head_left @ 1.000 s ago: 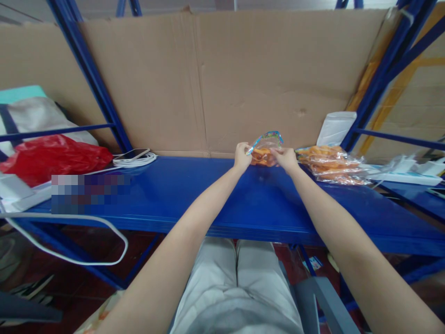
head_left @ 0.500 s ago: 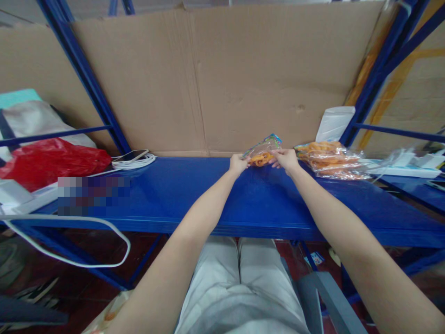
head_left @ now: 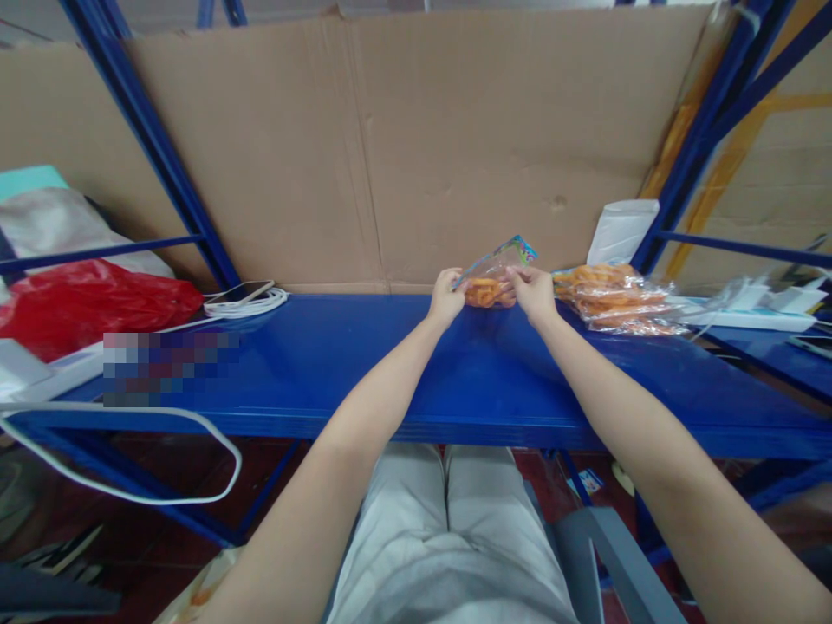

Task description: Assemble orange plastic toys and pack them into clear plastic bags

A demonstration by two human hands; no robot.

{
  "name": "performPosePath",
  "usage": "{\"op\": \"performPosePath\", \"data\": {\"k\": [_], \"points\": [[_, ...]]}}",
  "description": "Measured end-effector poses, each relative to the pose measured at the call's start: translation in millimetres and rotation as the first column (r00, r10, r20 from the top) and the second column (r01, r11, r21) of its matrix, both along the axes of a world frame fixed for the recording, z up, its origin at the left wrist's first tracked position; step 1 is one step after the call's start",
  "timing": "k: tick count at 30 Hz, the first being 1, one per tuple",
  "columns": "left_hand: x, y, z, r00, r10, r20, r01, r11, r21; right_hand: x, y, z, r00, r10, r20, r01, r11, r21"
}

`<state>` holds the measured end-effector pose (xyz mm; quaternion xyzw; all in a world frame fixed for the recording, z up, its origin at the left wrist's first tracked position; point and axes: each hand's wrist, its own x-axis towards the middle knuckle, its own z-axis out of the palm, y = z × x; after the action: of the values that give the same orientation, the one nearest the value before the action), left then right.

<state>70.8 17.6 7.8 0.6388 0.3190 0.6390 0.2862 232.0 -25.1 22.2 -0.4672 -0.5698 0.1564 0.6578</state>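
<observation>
A small clear packet with orange rings inside and a colourful header card is held between both my hands at the far side of the blue shelf. My left hand pinches its left edge with closed fingers. My right hand grips its right side, fingers closed on the plastic. The packet is tilted up, its header toward the cardboard backing. Just to the right lies a stack of similar packets with orange contents.
Cardboard sheet backs the shelf. A phone with a coiled white cable lies at the left, beside a red plastic bag. A white pouch leans behind the stack. Blue rack posts stand at both sides. A white cable loops below the shelf.
The packet dipped down flat toward the shelf half a second ago and is now lifted and tilted up again; both hands stayed on it.
</observation>
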Motion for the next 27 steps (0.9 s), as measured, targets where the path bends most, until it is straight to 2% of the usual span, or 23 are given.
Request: {"op": "performPosePath", "data": {"k": [2, 4, 11, 15, 20, 24, 27], "points": [[-2, 2, 1.1, 0.999, -0.015, -0.030, 0.018, 0.995, 0.097, 1, 4, 0.0, 1.000, 0.008, -0.001, -0.008, 0.997, 0.080], [-3, 4, 0.7, 0.998, -0.041, -0.044, 0.045, 0.994, 0.104, 2, 8, -1.2, 1.000, 0.014, 0.002, -0.014, 0.991, 0.130], [-3, 7, -6.4, 0.993, -0.119, 0.002, 0.119, 0.992, -0.027, 1, 10, -6.3, 0.999, 0.009, 0.037, -0.014, 0.990, 0.138], [-5, -1, -3.4, 0.986, -0.165, 0.002, 0.165, 0.983, -0.075, -1, 5, -4.4, 0.999, 0.045, 0.013, -0.046, 0.988, 0.148], [-5, -10, -0.8, 0.981, -0.178, 0.082, 0.188, 0.972, -0.142, -4, 1, -0.8, 0.996, 0.080, -0.043, -0.070, 0.977, 0.201], [-3, -12, -2.2, 0.991, -0.120, 0.056, 0.132, 0.944, -0.302, -7, -1, 1.5, 0.994, 0.095, -0.055, -0.078, 0.965, 0.250], [-2, -15, 0.1, 0.997, -0.065, 0.045, 0.076, 0.948, -0.309, -7, -2, 2.8, 0.991, 0.118, -0.067, -0.098, 0.965, 0.242]]}}
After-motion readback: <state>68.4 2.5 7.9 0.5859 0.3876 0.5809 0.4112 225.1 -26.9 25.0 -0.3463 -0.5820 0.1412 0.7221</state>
